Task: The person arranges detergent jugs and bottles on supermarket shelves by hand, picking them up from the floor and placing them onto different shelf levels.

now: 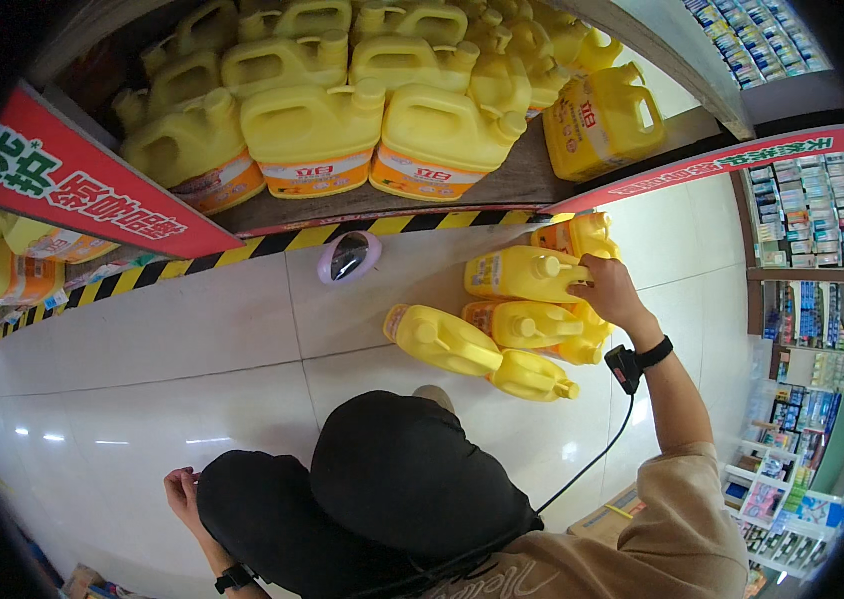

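Observation:
My right hand [605,288] grips the handle of a yellow plastic jug [516,273], which lies over or among several like jugs on the tiled floor. Beside it are another yellow jug [448,341] at the left of the group and one [534,374] nearest me. My left hand [182,490] hangs beside my black-clad knee at the lower left, partly behind it, with fingers slightly curled and no object visible in it.
A low wooden shelf [504,187] holds rows of yellow jugs, with black-and-yellow striped tape [302,238] along its edge. A lilac oval object [349,257] with a dark window lies on the floor. A cardboard box [602,517] stands by my right side; stocked shelves line the right.

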Tool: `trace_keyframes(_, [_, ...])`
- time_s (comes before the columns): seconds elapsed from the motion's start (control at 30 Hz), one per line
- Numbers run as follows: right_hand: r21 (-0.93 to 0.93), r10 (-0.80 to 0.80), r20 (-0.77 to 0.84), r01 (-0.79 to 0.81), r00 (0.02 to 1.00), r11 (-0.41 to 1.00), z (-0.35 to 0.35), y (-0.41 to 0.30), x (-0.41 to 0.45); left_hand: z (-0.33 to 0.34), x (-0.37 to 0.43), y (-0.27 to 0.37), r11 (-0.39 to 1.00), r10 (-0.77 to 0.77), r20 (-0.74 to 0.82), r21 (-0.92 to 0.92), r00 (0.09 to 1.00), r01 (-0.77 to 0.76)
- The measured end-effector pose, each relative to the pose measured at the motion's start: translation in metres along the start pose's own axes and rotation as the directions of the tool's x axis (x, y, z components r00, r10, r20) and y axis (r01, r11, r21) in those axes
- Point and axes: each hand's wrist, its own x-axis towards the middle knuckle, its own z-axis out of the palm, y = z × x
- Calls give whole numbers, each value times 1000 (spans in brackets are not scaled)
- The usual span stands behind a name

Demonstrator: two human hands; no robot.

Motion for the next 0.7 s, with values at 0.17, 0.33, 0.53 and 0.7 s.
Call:
trace_keyframes(0.17, [169,23,-7,-22,1000,985,-4,-7,10,-5,-2,9,994,59,-41,89,997,-55])
trace_keyframes(0.33, [266,37,-75,-16,997,964,2,-12,14,-11,-15,19,992,66,-73,116,995,-57])
trace_keyframes(0.53, [619,338,-80,-219,938,754,-32,-35,-3,-25,-28,16,987,35,-116,163,993,-15])
trace_keyframes(0.7, [770,401,-94,-189,911,609,-102,-33,-6,-21,-29,9,990,11,-106,143,994,4])
